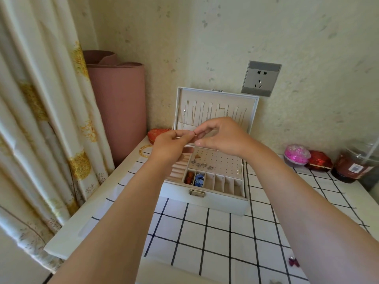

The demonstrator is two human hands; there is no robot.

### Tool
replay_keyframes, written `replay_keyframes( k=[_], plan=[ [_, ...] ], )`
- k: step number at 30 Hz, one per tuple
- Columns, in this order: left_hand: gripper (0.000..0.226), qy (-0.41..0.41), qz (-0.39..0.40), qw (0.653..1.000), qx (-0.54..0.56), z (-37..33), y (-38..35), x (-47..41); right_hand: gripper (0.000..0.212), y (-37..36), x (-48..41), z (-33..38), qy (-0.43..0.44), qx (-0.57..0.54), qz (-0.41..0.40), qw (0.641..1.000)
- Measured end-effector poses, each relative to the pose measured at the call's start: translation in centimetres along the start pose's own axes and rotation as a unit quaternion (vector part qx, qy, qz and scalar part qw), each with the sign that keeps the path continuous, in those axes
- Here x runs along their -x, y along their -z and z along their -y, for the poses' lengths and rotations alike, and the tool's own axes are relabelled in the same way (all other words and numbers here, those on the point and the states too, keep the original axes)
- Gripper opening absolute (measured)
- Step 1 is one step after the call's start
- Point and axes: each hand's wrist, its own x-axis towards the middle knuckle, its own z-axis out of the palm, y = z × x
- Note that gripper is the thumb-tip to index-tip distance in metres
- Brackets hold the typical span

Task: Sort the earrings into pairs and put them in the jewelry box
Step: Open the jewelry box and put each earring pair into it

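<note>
- White box [205,201] on checked cloth [205,232], long axis left-right, latch [196,193] facing the person; lid [217,111] stands upright against the wall.
- Both hands are raised over the box, fingertips meeting.
- Left hand [170,144]: thumb and forefinger pinch a tiny piece [194,133], too small to identify or read its axis.
- Right hand [221,136]: fingers curled, tips at that same spot; can't tell if it has hold.
- Studs [202,165] sit on the peg panel in a short left-right row.
- Red item [189,178] and blue item [199,179] fill the two leftmost front slots.
- One purple earring [293,261] lies on the cloth, near right, well apart from the box.
</note>
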Motion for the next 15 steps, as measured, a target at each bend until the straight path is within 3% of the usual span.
replay_keyframes(
  k=[8,15],
  plan=[
    [0.014,0.083,0.025,0.992,0.090,-0.3,-1.1,-0.3,0.017,0.1,0.5,-0.6,0.013,-0.059,-0.051,0.997],
    [0.022,0.029,0.015,0.999,-0.034,-0.4,-0.9,-0.4,0.011,-0.8,-0.2,-1.5,-0.003,-0.022,-0.078,0.997]
  ],
)
